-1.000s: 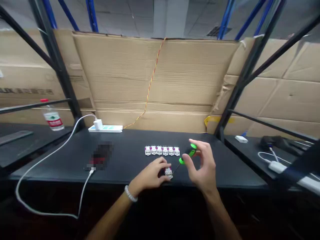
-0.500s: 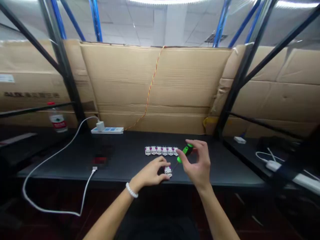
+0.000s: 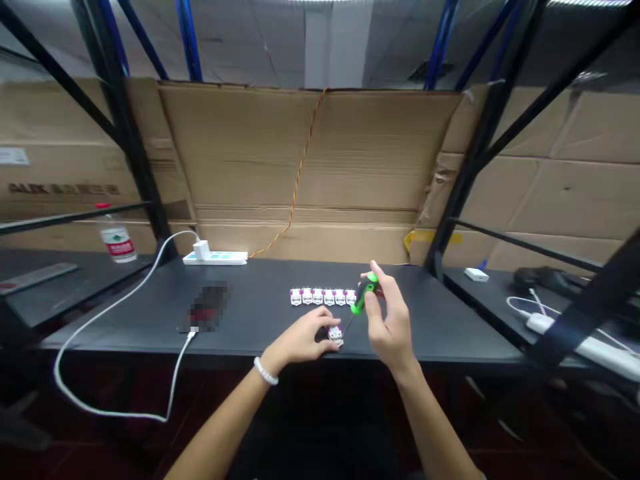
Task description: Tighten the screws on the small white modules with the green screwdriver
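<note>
My left hand (image 3: 300, 339) rests on the black table (image 3: 260, 320) near its front edge, fingers pinched on a small white and purple connector (image 3: 335, 335). My right hand (image 3: 386, 317) is closed round a green and black screwdriver (image 3: 363, 292), held tilted with its thin shaft pointing down at that connector. Just behind them, several matching white and purple connectors (image 3: 323, 297) lie in a row.
A dark phone (image 3: 207, 307) on a white cable (image 3: 115, 313) lies to the left, plugged into a white power strip (image 3: 215, 257) at the back. A water bottle (image 3: 115, 240) stands far left. Cardboard sheets (image 3: 310, 173) wall the back; black frame bars (image 3: 470, 173) flank the table.
My right hand has closed tighter on the screwdriver and shifted slightly left toward the held connector. The left hand keeps its place; the camera view has shifted a little.
</note>
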The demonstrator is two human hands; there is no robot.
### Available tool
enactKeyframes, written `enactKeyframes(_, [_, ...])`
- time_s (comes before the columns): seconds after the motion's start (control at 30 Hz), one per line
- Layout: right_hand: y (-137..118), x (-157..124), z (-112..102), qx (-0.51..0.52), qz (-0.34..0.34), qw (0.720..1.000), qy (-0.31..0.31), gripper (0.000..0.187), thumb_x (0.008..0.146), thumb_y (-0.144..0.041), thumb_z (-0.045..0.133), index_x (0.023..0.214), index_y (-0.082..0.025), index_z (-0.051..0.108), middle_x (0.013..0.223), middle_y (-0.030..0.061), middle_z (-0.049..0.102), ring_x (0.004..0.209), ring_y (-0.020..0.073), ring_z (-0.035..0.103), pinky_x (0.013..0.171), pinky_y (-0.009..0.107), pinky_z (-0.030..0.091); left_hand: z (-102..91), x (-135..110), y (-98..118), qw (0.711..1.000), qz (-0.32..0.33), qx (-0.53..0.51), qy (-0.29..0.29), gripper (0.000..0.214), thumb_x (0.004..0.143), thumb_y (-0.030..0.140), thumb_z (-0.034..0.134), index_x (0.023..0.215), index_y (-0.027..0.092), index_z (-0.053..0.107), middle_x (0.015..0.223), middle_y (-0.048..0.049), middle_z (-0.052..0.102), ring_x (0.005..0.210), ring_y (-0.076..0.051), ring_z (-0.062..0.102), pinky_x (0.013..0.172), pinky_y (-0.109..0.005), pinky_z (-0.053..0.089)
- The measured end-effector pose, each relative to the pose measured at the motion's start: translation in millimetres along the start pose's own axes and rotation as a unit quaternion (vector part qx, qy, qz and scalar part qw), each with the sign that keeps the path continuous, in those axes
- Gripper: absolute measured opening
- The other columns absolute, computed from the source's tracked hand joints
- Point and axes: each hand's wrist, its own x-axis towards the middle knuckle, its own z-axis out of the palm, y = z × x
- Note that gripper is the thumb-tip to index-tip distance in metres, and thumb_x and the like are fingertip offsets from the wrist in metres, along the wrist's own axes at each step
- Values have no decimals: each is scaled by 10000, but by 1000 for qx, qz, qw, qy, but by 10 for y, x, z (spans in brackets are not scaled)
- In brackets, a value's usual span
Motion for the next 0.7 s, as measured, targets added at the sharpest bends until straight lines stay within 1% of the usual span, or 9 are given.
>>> enactKeyframes(0.07, [29, -14, 3, 33, 22, 999, -11, 456, 1094, -271, 442, 1548, -262, 479, 1270, 106, 686, 1100, 238, 695, 954, 434, 591, -3, 3, 0, 1000, -2, -1, -1, 513, 884, 348, 837, 1357, 186, 726, 1259, -112, 651, 1127, -273, 660, 1081, -421, 518])
enactKeyframes(0.13, [41, -12, 3, 31, 14, 999, 2, 401, 1088, -288, 467, 1483, -247, 522, 1272, 114, 688, 1094, 242, 696, 950, 439, 591, -5, 5, 5, 1000, -2, -1, -2, 509, 883, 334, 835, 1355, 178, 727, 1248, -111, 653, 1119, -271, 662, 1078, -418, 520])
enactKeyframes(0.27, [30, 37, -10, -54, -45, 995, 65, 365, 957, -376, 738, 1277, -224, 649, 1139, 101, 652, 913, 230, 638, 770, 389, 581, -3, 5, 12, 1000, -5, 1, -2, 528, 867, 332, 851, 1361, 195, 727, 1252, -104, 658, 1123, -272, 666, 1089, -419, 516])
enactKeyframes(0.33, [32, 59, -24, -71, -45, 993, 80, 355, 929, -373, 780, 1234, -229, 673, 1096, 85, 638, 845, 210, 609, 726, 375, 568, -2, 5, 13, 1000, -4, 2, 0, 524, 871, 344, 849, 1361, 205, 727, 1261, -105, 659, 1138, -279, 666, 1093, -421, 516])
enactKeyframes(0.4, [43, 66, -42, -51, -28, 997, 51, 317, 1004, -332, 668, 1305, -234, 652, 1145, 96, 658, 906, 219, 643, 789, 393, 583, -2, 5, 13, 1000, -1, 0, 0, 509, 880, 345, 840, 1357, 206, 730, 1261, -108, 660, 1141, -280, 667, 1089, -421, 520])
enactKeyframes(0.47, [54, 62, -57, -20, -13, 1000, 7, 366, 1063, -279, 523, 1421, -237, 588, 1242, 114, 671, 1044, 242, 674, 890, 422, 587, -3, 4, 14, 1000, 1, -3, 0, 510, 883, 345, 837, 1361, 204, 727, 1262, -111, 660, 1144, -280, 667, 1095, -424, 517])
enactKeyframes(0.53, [55, 58, -66, -12, -17, 1000, -1, 389, 1064, -272, 503, 1444, -237, 573, 1274, 119, 659, 1090, 252, 668, 909, 429, 583, -5, 2, 16, 1000, 3, -5, -1, 510, 886, 335, 832, 1367, 204, 723, 1262, -110, 659, 1138, -277, 666, 1092, -423, 518])
enactKeyframes(0.63, [41, 63, -71, -50, -33, 997, 45, 348, 979, -340, 691, 1310, -235, 668, 1164, 96, 618, 920, 225, 629, 777, 389, 576, -8, 1, 17, 1000, 2, -1, -2, 508, 891, 324, 828, 1373, 206, 720, 1280, -109, 656, 1150, -276, 661, 1103, -425, 511])
enactKeyframes(0.7, [36, 69, -73, -63, -38, 995, 61, 335, 960, -334, 728, 1281, -243, 696, 1095, 74, 604, 827, 198, 595, 742, 377, 568, -9, 1, 16, 1000, 1, -2, -6, 515, 889, 315, 830, 1377, 197, 716, 1278, -108, 654, 1151, -275, 661, 1104, -421, 509])
